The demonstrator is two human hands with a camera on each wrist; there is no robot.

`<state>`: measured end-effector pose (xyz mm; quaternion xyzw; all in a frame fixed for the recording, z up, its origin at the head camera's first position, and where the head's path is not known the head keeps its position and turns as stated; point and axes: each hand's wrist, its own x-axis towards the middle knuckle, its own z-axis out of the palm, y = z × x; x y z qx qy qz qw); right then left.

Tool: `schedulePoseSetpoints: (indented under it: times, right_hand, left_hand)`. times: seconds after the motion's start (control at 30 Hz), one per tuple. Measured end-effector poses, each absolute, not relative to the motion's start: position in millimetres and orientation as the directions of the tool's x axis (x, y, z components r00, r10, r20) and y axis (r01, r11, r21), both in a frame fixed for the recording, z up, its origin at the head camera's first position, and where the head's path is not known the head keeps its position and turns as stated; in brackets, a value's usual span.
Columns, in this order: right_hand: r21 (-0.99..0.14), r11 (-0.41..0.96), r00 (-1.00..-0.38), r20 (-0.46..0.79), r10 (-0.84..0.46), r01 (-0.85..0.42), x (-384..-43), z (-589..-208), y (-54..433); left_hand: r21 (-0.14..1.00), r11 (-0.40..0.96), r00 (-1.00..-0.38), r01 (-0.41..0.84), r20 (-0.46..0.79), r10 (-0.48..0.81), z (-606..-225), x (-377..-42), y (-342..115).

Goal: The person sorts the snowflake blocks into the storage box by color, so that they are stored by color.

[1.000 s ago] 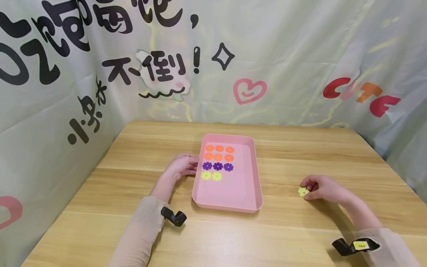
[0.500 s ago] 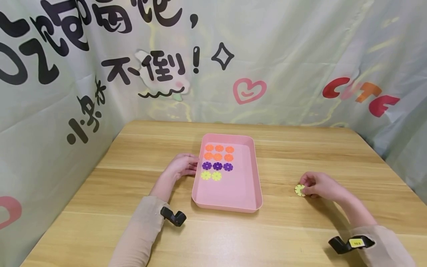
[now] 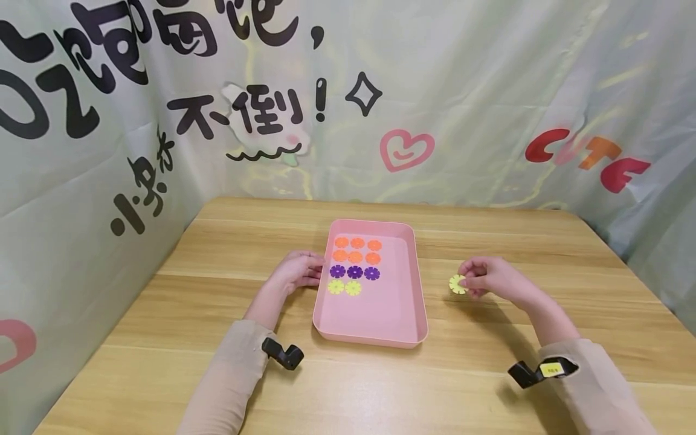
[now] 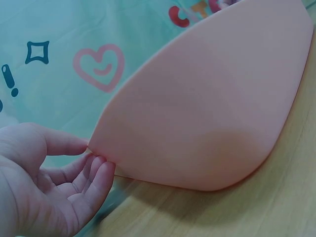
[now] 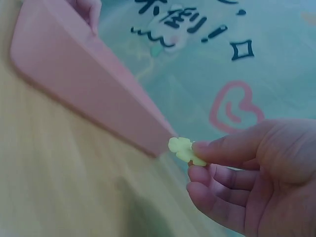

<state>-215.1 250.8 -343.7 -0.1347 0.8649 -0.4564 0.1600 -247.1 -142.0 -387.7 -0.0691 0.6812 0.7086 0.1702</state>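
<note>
The right hand (image 3: pixel 492 279) pinches a yellow flower-shaped plastic disc (image 3: pixel 457 284) between thumb and fingers. It holds the disc above the table, to the right of the pink tray (image 3: pixel 399 338). Seen from the right wrist, the notched disc (image 5: pixel 182 149) sticks out past the thumb tip. The left hand (image 3: pixel 298 269) touches the tray's left outer side; in the left wrist view its fingertips (image 4: pixel 106 170) lie against the wall. Inside the tray are two rows of orange discs (image 3: pixel 357 243), a row of purple discs (image 3: pixel 354 272) and two yellow discs (image 3: pixel 353 288).
The tray stands on a wooden table (image 3: pixel 244 223). A printed curtain (image 3: pixel 467 90) hangs behind and along the sides. Each forearm wears a black camera mount (image 3: pixel 283 354) over a beige sleeve (image 3: pixel 231 368).
The right hand has gripped the yellow disc, raised it off the table and carried it left and away from the person, nearer the tray. The left hand and tray have stayed put.
</note>
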Motion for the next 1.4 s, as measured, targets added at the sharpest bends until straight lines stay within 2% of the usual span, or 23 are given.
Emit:
schedulePoseSetpoints:
  times: [0.3, 0.67, 1.0, 1.2, 1.4]
  right_hand:
    - [-0.854, 0.507, -0.901, -0.125, -0.415, -0.114, -225.0, -326.1, 212.8]
    - [-0.877, 0.477, -0.893, -0.164, -0.419, -0.062, -247.2, -319.2, 165.0]
    - [-0.8, 0.586, -0.864, -0.201, -0.462, -0.128, -260.6, -331.7, 122.4]
    - [-0.788, 0.603, -0.833, -0.249, -0.495, -0.123, -263.6, -338.9, 107.9]
    - [-0.736, 0.671, -0.832, -0.313, -0.459, -0.094, -264.5, -341.2, 99.7]
  left_hand:
    - [0.941, -0.011, -0.932, -0.337, -0.332, 0.147, -387.8, -246.0, -143.3]
    - [0.941, -0.019, -0.933, -0.339, -0.333, 0.138, -389.5, -246.7, -144.0]
    - [0.947, -0.008, -0.938, -0.32, -0.316, 0.141, -388.7, -246.8, -139.7]
    - [0.945, -0.01, -0.937, -0.326, -0.322, 0.136, -386.3, -246.5, -140.4]
    - [0.943, -0.01, -0.935, -0.333, -0.328, 0.137, -385.0, -246.8, -141.6]
